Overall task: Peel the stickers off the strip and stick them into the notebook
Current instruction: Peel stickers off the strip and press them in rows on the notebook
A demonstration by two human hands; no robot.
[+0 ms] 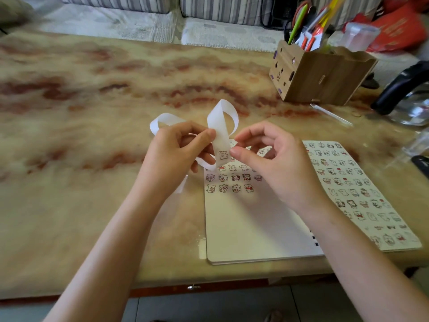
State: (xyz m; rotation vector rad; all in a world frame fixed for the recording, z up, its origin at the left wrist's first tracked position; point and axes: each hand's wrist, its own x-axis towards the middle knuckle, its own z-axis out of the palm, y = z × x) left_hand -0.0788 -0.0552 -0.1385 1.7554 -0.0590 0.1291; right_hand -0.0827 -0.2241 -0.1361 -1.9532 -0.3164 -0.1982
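Above notebook (243, 224), left hand (176, 149) grips strip (220, 117); right hand (274, 163) pinches sticker (223, 155) (cartoon bear).

My left hand (183, 147): raised, pinching the strip (219, 122).
My right hand (274, 159): thumb and forefinger curled at its edge.

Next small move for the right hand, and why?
Probably lift the edge of the sticker with the right hand and peel it off the strip. The left hand grips the strip with that sticker showing, the right thumb sits at its edge, and the notebook page below has bare space.
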